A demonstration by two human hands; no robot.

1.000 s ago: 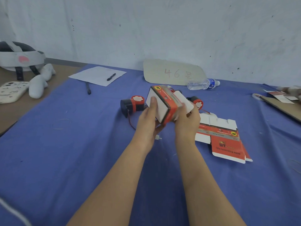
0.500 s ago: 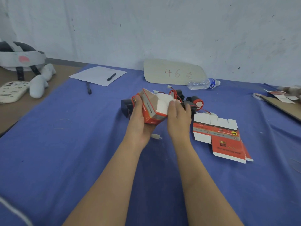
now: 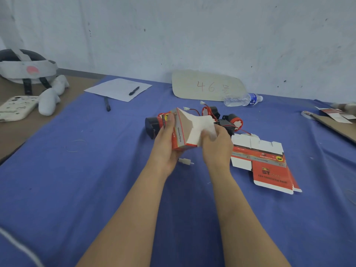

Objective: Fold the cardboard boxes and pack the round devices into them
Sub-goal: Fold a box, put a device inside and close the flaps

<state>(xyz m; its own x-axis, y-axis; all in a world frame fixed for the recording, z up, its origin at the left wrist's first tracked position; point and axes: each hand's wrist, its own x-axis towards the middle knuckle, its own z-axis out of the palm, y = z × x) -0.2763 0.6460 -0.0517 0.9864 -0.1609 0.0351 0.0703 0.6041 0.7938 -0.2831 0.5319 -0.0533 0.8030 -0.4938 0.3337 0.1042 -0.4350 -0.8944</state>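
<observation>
Blue cloth [image 3: 77, 180], left hand [image 3: 165, 149] and right hand [image 3: 217, 147] grip box [image 3: 182, 135], open end upward-right

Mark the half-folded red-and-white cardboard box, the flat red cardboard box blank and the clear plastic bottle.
half-folded red-and-white cardboard box [image 3: 180, 135]: head view, side panel.
flat red cardboard box blank [image 3: 269, 172]: head view, red panel.
clear plastic bottle [image 3: 236, 99]: head view, clear body.

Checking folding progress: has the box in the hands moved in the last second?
Yes. The box dropped lower and leftward, now covering the red end of the left round device.
</observation>
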